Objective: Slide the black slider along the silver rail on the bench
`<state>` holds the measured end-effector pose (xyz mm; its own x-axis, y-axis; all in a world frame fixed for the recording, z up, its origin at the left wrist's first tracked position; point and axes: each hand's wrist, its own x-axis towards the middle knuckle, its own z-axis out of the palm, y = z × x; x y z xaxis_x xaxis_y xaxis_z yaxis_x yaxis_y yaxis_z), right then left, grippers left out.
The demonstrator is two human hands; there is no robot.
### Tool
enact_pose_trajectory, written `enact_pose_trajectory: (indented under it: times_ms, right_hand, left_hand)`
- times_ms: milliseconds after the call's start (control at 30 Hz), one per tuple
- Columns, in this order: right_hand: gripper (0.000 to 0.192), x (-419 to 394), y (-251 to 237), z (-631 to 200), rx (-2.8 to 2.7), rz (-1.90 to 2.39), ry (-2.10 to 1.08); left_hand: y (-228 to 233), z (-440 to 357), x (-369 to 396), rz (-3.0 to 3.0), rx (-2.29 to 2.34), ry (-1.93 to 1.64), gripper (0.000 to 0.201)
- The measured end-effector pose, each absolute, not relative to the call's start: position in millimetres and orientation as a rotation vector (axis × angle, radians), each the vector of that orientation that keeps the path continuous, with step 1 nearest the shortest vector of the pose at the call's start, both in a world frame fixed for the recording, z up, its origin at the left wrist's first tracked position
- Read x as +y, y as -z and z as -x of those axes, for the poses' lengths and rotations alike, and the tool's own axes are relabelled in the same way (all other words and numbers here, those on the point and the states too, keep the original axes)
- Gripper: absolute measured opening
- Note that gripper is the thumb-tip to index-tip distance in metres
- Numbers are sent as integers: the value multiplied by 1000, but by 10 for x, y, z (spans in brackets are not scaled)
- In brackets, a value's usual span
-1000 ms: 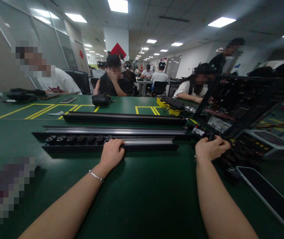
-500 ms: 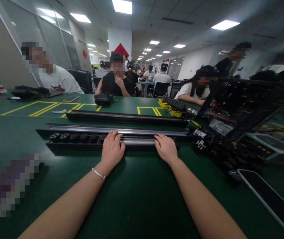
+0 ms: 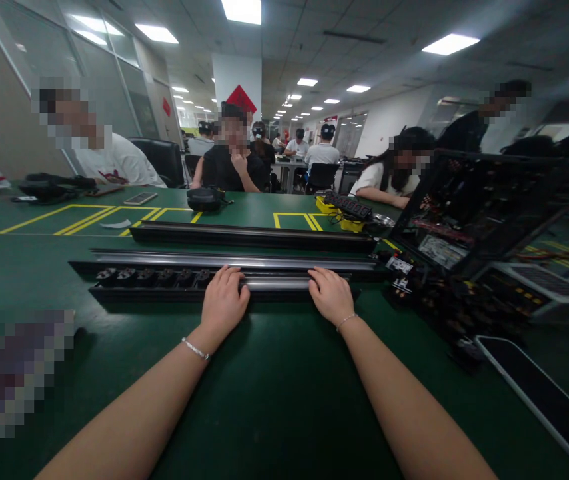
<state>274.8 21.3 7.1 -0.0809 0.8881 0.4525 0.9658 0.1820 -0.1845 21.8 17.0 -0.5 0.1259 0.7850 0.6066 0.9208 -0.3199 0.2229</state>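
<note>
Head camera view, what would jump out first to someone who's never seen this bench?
Both bare hands, left hand and right hand, rest palm-down on the nearest long black rail lying across the green table. Two more long rails lie parallel behind it. At right, a tilted black frame of electronics looms over the table.

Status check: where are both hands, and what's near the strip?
Left hand and right hand both flat on the nearest black strip, fingers over its silver rail. Two more long strips behind. Open black chassis just right.
</note>
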Motion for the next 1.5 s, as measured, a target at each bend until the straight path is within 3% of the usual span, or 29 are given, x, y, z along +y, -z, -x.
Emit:
enact_pose_trajectory:
  times_ms: [400,800,1233,1500]
  right_hand:
    - [36,210,-64,-2742,-1988,1732,225]
    - [35,215,-65,-2744,-1987,1724,226]
    - [35,211,-74,-2744,-1981,1724,226]
    - [35,224,-51,-2742,-1970,1712,233]
  left_hand:
    - [38,-239,174,2206,-1692,1038,32]
    - [43,-287,139,2058,-1870,989,54]
    - [-12,-227,148,2187,-1800,958,41]
    - [-38,-217,134,2269,-1858,932,44]
